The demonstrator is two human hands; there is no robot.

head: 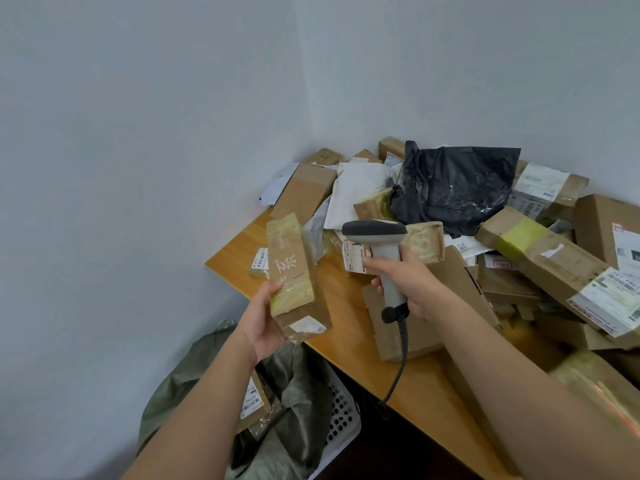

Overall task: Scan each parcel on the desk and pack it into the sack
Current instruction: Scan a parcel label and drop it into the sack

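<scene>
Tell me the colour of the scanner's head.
Dark grey on the scanner; head view.

My worktop (239, 252) is a warm orange-brown wood with a glossy sheen, pushed into the corner where two plain pale grey-blue walls (138, 116) meet. The corner seam runs down behind its far edge. Light is soft and even, with no hard shadows on the paint. Below the near edge, down by my side, stands a white plastic basket (341, 415) with a perforated wall; the space beneath the wood is dark.
</scene>
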